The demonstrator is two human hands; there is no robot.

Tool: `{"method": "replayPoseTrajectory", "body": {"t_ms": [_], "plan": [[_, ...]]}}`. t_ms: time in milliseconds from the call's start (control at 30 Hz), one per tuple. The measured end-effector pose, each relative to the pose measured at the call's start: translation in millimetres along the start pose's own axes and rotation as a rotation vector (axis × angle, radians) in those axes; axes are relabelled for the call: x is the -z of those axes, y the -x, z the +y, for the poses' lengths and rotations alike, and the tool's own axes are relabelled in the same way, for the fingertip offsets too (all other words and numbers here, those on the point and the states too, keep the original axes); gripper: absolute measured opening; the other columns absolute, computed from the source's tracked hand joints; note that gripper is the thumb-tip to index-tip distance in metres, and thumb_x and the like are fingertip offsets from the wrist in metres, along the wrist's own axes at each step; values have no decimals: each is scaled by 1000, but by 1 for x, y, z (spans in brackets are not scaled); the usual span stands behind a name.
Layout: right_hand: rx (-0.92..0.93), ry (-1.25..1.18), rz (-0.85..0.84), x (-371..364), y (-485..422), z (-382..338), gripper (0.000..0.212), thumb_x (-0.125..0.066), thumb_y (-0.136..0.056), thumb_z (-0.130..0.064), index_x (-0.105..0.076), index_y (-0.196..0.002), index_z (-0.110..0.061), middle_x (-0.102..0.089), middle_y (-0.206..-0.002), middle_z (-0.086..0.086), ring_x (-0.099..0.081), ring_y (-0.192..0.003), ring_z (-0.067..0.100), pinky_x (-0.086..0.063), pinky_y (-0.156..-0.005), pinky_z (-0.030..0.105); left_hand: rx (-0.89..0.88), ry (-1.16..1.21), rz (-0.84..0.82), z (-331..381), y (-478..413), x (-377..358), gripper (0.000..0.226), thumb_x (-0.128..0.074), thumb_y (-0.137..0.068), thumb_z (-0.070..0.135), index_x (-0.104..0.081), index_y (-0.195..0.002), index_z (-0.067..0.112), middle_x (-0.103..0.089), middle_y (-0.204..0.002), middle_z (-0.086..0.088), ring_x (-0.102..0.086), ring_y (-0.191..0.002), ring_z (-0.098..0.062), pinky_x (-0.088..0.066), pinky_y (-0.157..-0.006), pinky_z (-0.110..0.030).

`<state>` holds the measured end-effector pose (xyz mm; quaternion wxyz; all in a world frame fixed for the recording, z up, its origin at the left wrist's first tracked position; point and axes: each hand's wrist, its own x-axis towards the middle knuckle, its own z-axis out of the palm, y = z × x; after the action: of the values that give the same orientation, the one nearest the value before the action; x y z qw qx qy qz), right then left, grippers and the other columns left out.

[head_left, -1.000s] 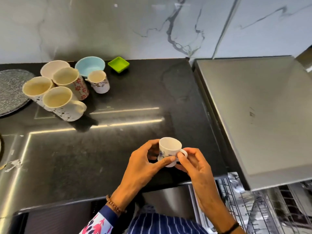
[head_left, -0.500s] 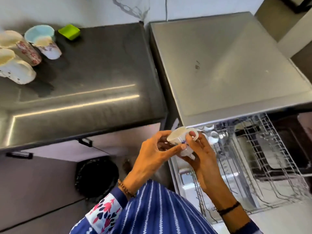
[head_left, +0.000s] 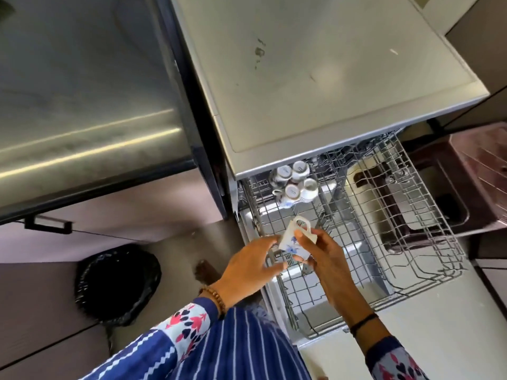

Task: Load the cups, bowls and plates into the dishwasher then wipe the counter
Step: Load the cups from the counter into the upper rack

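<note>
The small white cup, printed with a blue flower, hangs over the pulled-out upper rack of the dishwasher, tipped so its handle points up and away and its mouth faces down toward the person. The right hand has it: the thumb lies across the side by the handle and the fingers curl under the rim, closed firmly round it. The left hand is half open, its fingertips just reaching the cup's near side, steadying more than holding.

Four cups already stand upside down in a tight cluster at the rack's back left corner. The free wire just in front of them looks like the natural slot. To do this well, the cup should be turned fully mouth-down, the handle kept clear of its neighbours, and it should be lowered between the wires rather than dropped, so china does not knock china. The left hand can let go once the right has the angle. The counter lies to the left, with a bin on the floor below.
</note>
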<state>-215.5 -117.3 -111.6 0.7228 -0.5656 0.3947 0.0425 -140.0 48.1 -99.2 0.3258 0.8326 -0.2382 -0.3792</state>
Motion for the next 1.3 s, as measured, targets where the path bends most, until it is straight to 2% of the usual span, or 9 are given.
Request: {"method": "replayPoseTrajectory", "body": {"t_ms": [67, 233, 300, 433, 567, 767, 867, 1067, 1300], "plan": [[-11, 85, 59, 12, -24, 9, 41, -78, -80, -35, -65, -114, -16, -75, -109, 5, -72, -102, 23, -59, -86, 42, -76, -283, -19, -13, -14, -8, 60, -53, -97, 39, -29, -150, 25, -34, -155, 4, -33, -141, -13, -28, -113, -29], [151, 497, 173, 29, -85, 8, 42, -82, -79, -34, -61, -113, -20, -65, -112, -1, -63, -98, 13, -48, -67, 16, -172, -596, -13, -43, -46, -12, 58, -36, -104, 38, -19, -155, 16, -9, -164, -3, -3, -151, -15, -2, -121, -32], [252, 660, 198, 31, -106, 7, 45, -86, -76, -27, -63, -112, -17, -64, -112, 1, -62, -97, 16, -45, -68, 14, -202, -666, -4, -50, -56, -11, 57, -33, -104, 40, -20, -154, 15, -7, -164, -3, 3, -151, -15, 4, -120, -33], [393, 847, 173, 28, -138, 17, 48, -89, -69, -11, -63, -108, -2, -63, -106, 11, -57, -95, 23, -40, -78, 23, -209, -678, -11, -58, -71, -1, 64, -36, -100, 52, -23, -153, 19, -4, -163, 2, 18, -145, -9, 14, -116, -35], [253, 976, 134, 19, -159, 30, 54, -86, -72, -13, -57, -115, -2, -64, -110, 13, -54, -92, 18, -38, -76, 23, -198, -665, -24, -63, -75, 1, 66, -38, -97, 57, -26, -152, 23, -4, -163, 6, 18, -145, -8, 13, -119, -37], [253, 937, 197, 17, -167, 46, 59, -86, -73, -17, -52, -118, 1, -63, -115, 20, -60, -103, 32, -39, -80, 28, -188, -628, -24, -62, -76, 1, 64, -42, -96, 55, -28, -151, 25, -6, -163, 7, 21, -140, -4, 16, -116, -35], [261, 921, 203, 20, -164, 50, 56, -84, -77, -22, -51, -117, -2, -59, -118, 18, -52, -103, 26, -37, -81, 30, -183, -616, -32, -63, -76, 1, 64, -41, -96, 56, -28, -152, 25, -7, -163, 9, 19, -144, -4, 15, -118, -36], [402, 924, 183, 22, -157, 52, 50, -85, -76, -17, -55, -112, 0, -60, -115, 19, -53, -93, 20, -40, -78, 26, -169, -598, -38, -63, -77, -1, 65, -43, -96, 55, -26, -152, 26, -6, -162, 10, 21, -142, -3, 16, -117, -34], [303, 963, 135, 22, -163, 51, 54, -84, -76, -13, -50, -117, 0, -61, -119, 19, -56, -107, 30, -36, -84, 29, -168, -588, -32, -65, -79, -2, 66, -43, -96, 56, -26, -152, 27, -8, -162, 10, 23, -140, -2, 15, -118, -34]]}}
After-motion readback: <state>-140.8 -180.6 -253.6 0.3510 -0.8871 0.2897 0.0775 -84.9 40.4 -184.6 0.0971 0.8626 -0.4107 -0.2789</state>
